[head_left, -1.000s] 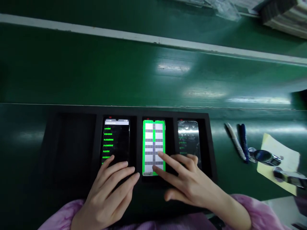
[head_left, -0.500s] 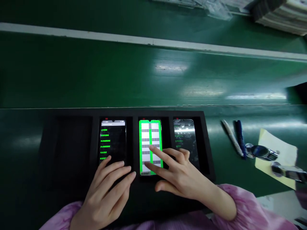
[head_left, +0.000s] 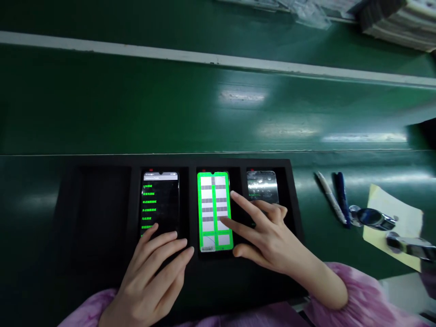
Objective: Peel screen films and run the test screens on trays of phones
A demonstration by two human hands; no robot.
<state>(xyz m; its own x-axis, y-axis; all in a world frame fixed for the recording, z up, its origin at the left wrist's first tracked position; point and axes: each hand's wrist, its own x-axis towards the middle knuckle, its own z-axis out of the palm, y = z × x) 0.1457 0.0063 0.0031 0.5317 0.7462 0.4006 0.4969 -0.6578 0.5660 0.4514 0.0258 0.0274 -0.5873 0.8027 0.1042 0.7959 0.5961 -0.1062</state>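
Well, the left hand (head_left: 153, 277) lies flat and fairly open, fingers close together, resting over the lower end of the left phone (head_left: 160, 204) without gripping it. That phone's dark screen shows lines of green text above the fingertips. Just right of that hand sits the middle phone (head_left: 214, 211), its screen a grid of grey and white cells with green bands. The right hand (head_left: 269, 236) is spread open and holds nothing, with one fingertip (head_left: 220, 219) on that screen and the index finger at the phone's right edge. Its other fingers curl over the right phone (head_left: 262, 186), whose glossy screen shines under the lights. All three phones lie upright in separate slots of a black foam tray (head_left: 102, 204), which runs beneath both hands and sits on a green bench (head_left: 204, 109). Right of the right hand, two pens (head_left: 335, 197) lie side by side near a yellow paper (head_left: 395, 218) with metal pieces (head_left: 373, 219) on it. Far beyond the hands are a white strip (head_left: 204, 59) and a striped stack (head_left: 395, 18). A pink sleeve (head_left: 361, 295) covers the right forearm.
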